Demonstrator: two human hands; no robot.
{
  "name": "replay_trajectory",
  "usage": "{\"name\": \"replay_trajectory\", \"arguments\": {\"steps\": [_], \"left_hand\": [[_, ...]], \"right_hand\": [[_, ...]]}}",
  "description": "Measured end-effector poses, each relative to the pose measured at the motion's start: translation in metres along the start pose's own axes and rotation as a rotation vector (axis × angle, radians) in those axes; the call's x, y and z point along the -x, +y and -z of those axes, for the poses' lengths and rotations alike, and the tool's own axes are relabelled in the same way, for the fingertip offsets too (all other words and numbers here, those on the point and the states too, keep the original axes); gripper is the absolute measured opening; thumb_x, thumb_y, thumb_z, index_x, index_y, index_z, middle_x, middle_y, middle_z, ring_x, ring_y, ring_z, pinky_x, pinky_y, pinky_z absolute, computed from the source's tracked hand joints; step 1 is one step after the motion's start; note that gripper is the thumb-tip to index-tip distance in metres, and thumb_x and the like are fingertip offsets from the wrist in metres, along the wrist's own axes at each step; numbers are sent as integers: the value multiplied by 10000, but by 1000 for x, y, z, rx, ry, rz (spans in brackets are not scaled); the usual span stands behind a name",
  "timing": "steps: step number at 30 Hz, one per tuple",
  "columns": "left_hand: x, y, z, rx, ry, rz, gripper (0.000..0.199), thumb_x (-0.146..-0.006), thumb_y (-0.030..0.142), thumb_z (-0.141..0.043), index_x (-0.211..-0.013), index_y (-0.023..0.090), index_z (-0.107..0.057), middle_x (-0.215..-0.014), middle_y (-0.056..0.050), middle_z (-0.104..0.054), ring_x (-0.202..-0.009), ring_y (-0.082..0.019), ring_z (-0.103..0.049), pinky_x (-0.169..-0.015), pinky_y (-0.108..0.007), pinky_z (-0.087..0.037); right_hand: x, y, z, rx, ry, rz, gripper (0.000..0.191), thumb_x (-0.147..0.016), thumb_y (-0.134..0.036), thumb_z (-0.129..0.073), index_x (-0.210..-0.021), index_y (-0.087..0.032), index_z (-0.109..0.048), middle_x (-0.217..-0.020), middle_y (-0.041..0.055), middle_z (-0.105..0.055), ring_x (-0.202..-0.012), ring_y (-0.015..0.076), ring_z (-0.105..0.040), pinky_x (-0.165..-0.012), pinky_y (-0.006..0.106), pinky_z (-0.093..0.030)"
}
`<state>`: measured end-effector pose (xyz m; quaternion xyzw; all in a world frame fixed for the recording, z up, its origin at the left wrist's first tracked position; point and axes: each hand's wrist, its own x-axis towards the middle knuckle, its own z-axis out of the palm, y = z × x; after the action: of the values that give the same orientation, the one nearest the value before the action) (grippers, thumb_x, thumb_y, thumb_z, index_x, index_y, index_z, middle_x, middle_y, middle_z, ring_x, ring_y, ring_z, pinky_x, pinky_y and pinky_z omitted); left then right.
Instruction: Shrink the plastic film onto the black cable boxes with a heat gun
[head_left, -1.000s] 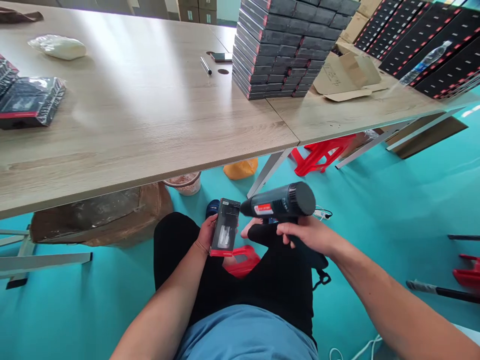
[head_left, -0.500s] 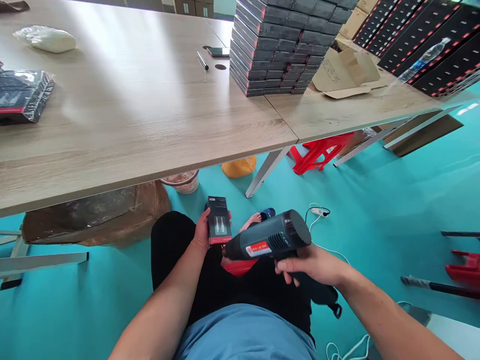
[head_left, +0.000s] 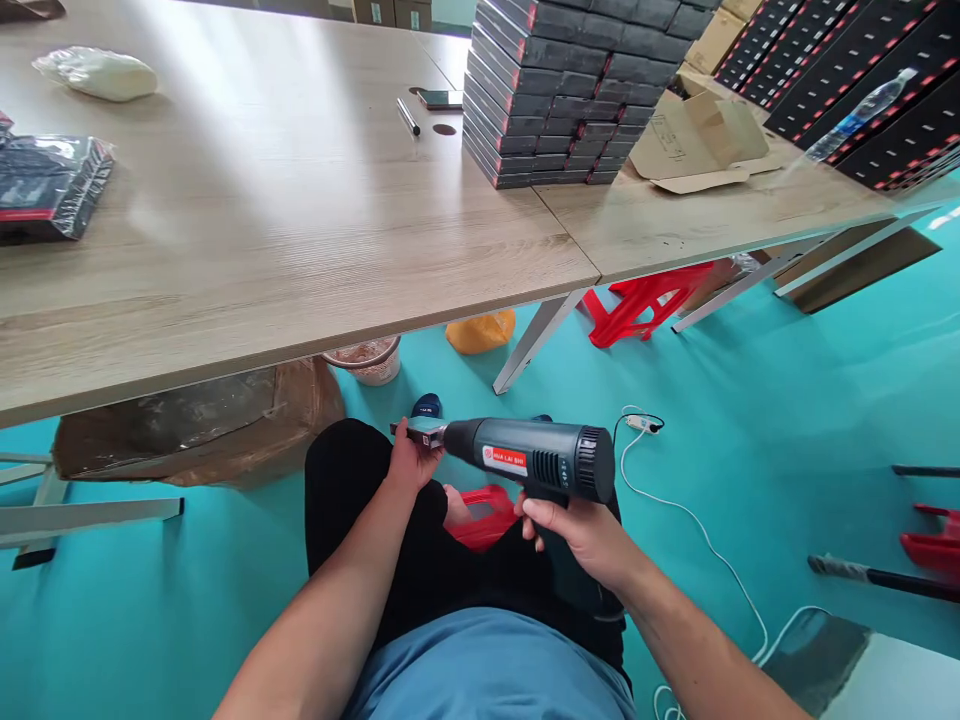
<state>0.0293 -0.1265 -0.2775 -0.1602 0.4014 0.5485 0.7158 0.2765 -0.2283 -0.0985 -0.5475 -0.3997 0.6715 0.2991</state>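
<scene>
My left hand (head_left: 410, 462) grips a small dark box (head_left: 426, 431) above my lap, turned so that a narrow side shows. My right hand (head_left: 570, 530) is closed around the handle of a dark heat gun (head_left: 544, 455) with a red and white label. The gun lies level, its nozzle pointing left, close against the right end of the box. Whether nozzle and box touch I cannot tell.
On the table (head_left: 300, 220) stands a tall stack of dark boxes (head_left: 559, 100), with wrapped boxes (head_left: 52, 185) at the left. An opened carton (head_left: 694, 145) lies right of the stack. A white cable (head_left: 697, 520) crosses the floor.
The box in my left hand has turned from its front face to a narrow side. The heat gun has swung level, its nozzle higher and nearer the box.
</scene>
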Motion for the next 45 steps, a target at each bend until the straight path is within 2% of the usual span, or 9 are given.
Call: {"name": "replay_trajectory", "arguments": {"steps": [3,7,12,15,18,22,26,33,45], "left_hand": [[4,0,-2,0,28,-24,396,-1061,485,-407,-1299,198,-542,-982,-96,-737,-845,-249,-751,-732,-410,-652],[6,-1,-4,7,-23,-44,418,-1064,476,-394,-1303,176,-560,-982,-120,-740,-837,-255,-751,-721,-390,-646],[3,0,-5,-2,-2,-79,366,-1057,435,-417,-1257,181,-587,-970,-105,-753,-830,-253,-751,-691,-375,-640],[1,2,-5,7,-6,-101,297,-1035,330,-450,-1218,162,-614,-927,-79,-753,-782,-217,-746,-682,-323,-630],[-2,3,-5,62,24,-134,306,-986,198,-447,-1235,163,-622,-940,-60,-764,-787,-192,-749,-716,-298,-628],[-1,4,-2,48,43,-79,404,-928,191,-448,-1295,149,-610,-956,-81,-765,-814,-233,-756,-774,-382,-637],[3,4,3,18,-39,-41,533,-785,207,-538,-1308,152,-619,-964,-111,-760,-864,-310,-748,-842,-483,-617],[6,4,4,-13,-69,3,514,-621,190,-563,-1124,149,-662,-824,-109,-732,-734,-301,-716,-730,-453,-609],[3,-2,1,-105,-70,-107,377,-527,181,-567,-885,123,-668,-762,-112,-704,-657,-262,-682,-622,-381,-584]], "right_hand": [[-5,-2,1,38,75,13,370,-816,-535,-783,-936,-185,-763,-869,75,-737,-718,218,-652,-626,341,-551],[-5,-7,3,103,-24,-24,330,-834,-498,-761,-914,-177,-763,-788,66,-718,-701,222,-647,-625,348,-547],[-7,-7,-2,78,54,-8,310,-856,-485,-745,-957,-193,-766,-773,54,-722,-755,233,-661,-642,336,-554],[-8,-7,-1,55,-1,-27,327,-820,-491,-784,-929,-183,-775,-779,63,-729,-712,231,-657,-616,340,-551],[-6,-7,7,-15,93,-15,338,-799,-500,-807,-898,-177,-784,-799,64,-730,-715,217,-653,-608,315,-552],[3,-6,23,-160,137,-72,419,-768,-495,-854,-1022,-168,-784,-883,72,-747,-687,188,-659,-570,276,-559],[13,-1,33,-210,112,-117,450,-757,-484,-876,-1040,-149,-774,-864,75,-744,-674,179,-667,-558,256,-567],[26,7,44,-231,122,-192,471,-755,-480,-884,-1075,-158,-762,-884,72,-752,-690,176,-682,-565,243,-566],[28,14,39,-101,34,-205,438,-795,-517,-839,-1051,-171,-757,-906,70,-751,-715,192,-670,-601,288,-557]]}}
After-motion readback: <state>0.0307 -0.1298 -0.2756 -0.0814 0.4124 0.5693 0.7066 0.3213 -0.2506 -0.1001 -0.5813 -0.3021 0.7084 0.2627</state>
